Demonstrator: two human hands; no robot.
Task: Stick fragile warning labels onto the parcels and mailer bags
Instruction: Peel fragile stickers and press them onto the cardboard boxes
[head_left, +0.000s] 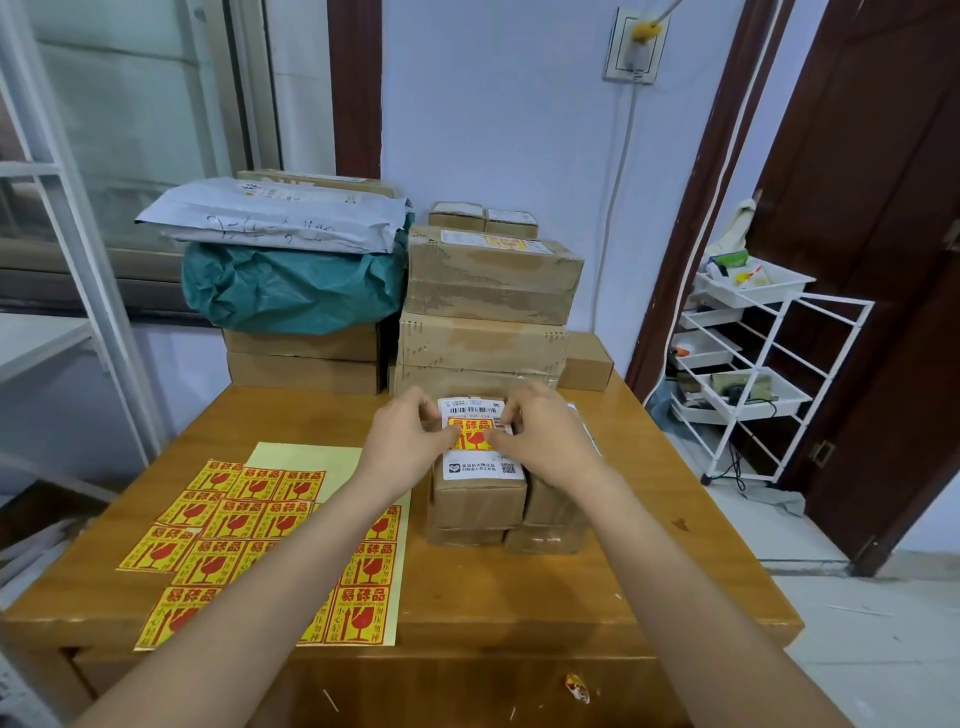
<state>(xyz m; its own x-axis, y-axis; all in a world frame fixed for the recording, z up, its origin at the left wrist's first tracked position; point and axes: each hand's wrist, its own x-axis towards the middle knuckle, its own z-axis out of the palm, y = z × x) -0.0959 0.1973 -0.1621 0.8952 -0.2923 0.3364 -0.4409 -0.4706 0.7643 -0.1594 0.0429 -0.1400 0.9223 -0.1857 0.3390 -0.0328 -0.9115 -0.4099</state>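
Nearest, along the front-left corner of the wooden table (519, 597), lie the label sheets (249, 525) — most of the yellow-and-red stickers are unpeeled, so by my reckoning plenty of work is left.

Past them, around the middle of the table, sits a small cluster of brown parcels (480, 499). On the top one a fragile label (471, 435) is going down over the white shipping slip. The left hand (410, 434) and right hand (540, 431) meet over it, fingertips bent and pressing its two side edges flat — neither hand carries anything else, and the label looks nearly stuck.

At the far edge, against the wall, stand stacked cartons (488, 291) and mailer bags (280, 260). One carton top shows a yellow sticker; the rest I cannot tell.
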